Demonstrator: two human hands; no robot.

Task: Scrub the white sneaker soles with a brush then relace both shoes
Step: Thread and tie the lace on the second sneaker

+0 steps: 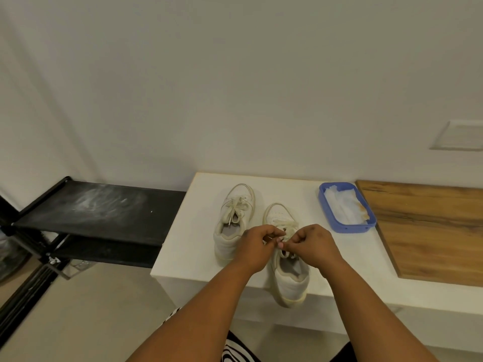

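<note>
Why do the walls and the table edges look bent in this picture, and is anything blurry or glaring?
Head view: the wide-angle lens bows straight lines, so the white table edge and the black rack slant and curve. Light is soft and even, with faint shadows and no strong glare. The left hand and right hand, pinching the near sneaker laces, look slightly soft; the blue tray contents lack detail.

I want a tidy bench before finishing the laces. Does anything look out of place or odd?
Yes. The right sneaker sticks its heel out past the front edge of the white bench, while the left sneaker sits fully on it. The black shelf carries whitish smears.
</note>
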